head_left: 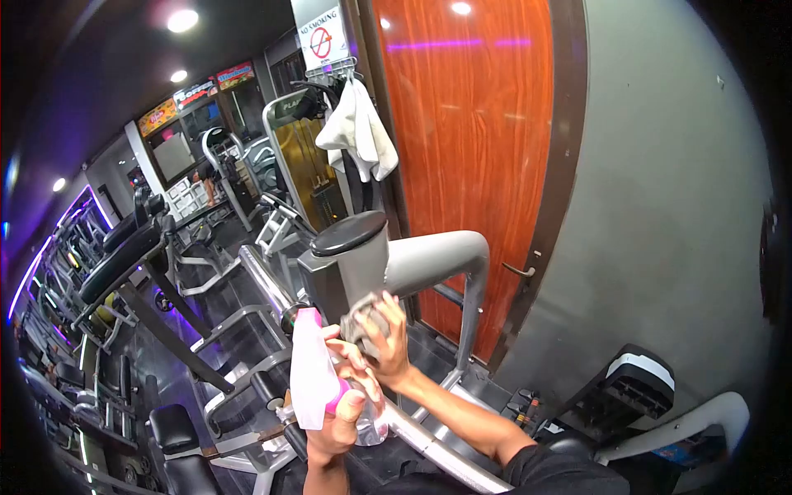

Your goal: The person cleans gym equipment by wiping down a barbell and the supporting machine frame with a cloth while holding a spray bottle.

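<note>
My left hand [340, 412] holds a clear spray bottle [312, 381] with a pink trigger and cap, raised in front of me. My right hand [386, 340] presses a grey cloth [361, 315] against the grey metal arm [429, 262] of a gym machine, just below its round black pad [350, 233]. The bottle sits right beside the cloth hand, almost touching it. My right forearm reaches in from the lower right.
An orange wooden door [470, 148] with a handle stands behind the machine, beside a grey wall [660, 206]. White towels [356, 128] hang under a no-smoking sign [322, 37]. Weight machines and black benches [124, 256] fill the left. A metal bar [429, 441] runs below my arms.
</note>
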Tool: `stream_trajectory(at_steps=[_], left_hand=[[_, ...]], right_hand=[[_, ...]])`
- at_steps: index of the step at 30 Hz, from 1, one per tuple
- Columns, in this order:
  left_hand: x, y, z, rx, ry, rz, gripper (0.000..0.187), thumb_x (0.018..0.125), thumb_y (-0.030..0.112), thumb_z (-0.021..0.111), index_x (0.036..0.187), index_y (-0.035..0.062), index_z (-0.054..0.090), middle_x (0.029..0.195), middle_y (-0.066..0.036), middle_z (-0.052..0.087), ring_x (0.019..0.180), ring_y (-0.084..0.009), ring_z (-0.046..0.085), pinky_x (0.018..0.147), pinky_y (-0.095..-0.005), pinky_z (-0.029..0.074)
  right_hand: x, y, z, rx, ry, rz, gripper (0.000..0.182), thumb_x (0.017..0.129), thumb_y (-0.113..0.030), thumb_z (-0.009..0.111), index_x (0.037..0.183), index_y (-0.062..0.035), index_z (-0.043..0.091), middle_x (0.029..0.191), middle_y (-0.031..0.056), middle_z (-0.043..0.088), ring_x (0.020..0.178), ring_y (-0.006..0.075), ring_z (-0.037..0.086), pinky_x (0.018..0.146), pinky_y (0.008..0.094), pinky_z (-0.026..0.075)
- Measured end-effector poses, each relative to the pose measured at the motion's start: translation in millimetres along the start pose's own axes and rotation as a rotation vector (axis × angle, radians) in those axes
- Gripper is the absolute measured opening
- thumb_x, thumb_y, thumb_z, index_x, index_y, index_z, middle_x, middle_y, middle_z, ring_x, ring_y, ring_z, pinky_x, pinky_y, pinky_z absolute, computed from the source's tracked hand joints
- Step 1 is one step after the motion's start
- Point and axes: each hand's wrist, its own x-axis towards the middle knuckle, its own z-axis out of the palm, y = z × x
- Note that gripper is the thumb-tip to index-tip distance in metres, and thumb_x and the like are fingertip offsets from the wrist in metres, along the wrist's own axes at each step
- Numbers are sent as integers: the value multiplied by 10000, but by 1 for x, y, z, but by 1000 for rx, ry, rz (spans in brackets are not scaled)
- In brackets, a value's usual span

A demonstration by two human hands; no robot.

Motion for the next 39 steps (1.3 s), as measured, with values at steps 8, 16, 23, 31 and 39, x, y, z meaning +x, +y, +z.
stream_trajectory(at_steps=[8,16,23,31,39], left_hand=[[3,0,5,68,32,13,806,830,273,706,1407,-25,230,984,-131,484,635,-153,589,581,-281,513],[2,-1,4,93,34,16,812,841,264,691,1405,-52,201,992,-140,477,636,-161,589,574,-278,508],[4,0,6,74,26,-8,839,826,288,702,1406,-56,203,987,-151,480,627,-159,587,577,-281,510],[6,-1,3,101,18,3,851,822,301,703,1398,-82,208,998,-157,483,631,-153,594,612,-275,506],[7,-3,1,143,-6,-23,877,816,333,696,1403,-87,198,997,-154,493,648,-158,607,609,-272,496]], right_hand=[[138,32,-25,251,5,626,481,719,80,580,1191,-11,564,1177,235,548,1125,409,533,981,418,421],[-11,9,1,-47,78,-43,420,702,-135,722,1115,-184,667,1212,125,517,1221,387,468,1033,516,406],[119,-22,-16,-200,116,-137,432,754,-86,641,1179,-161,639,1210,117,510,1204,343,441,1044,510,364],[15,13,4,-91,155,-154,409,693,-152,736,1092,-218,680,1164,79,529,1184,323,478,1004,438,451],[-62,27,4,-62,26,-2,459,661,-174,768,1107,-236,678,1157,84,519,1162,310,477,1015,479,427]])
